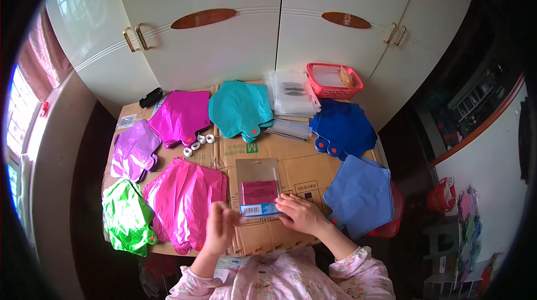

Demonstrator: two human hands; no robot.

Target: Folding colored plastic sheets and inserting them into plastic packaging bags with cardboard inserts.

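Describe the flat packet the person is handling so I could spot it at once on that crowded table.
Start at the cardboard-covered table before the white cupboards and look at its near edge, between the pink foil stack and the pale blue stack. There lies the clear packet under the right hand, the left hand raised beside it. Unlike the loose foil piles, it is one rectangular sleeve with a magenta piece inside.

Bare cardboard on the counter (302, 166) lies open just beyond the right hand (299, 214). The clear packet (257, 185) lies between both hands. The pink foil stack (184, 199) crowds the left hand (221, 227); the pale blue stack (361, 194) blocks the right.
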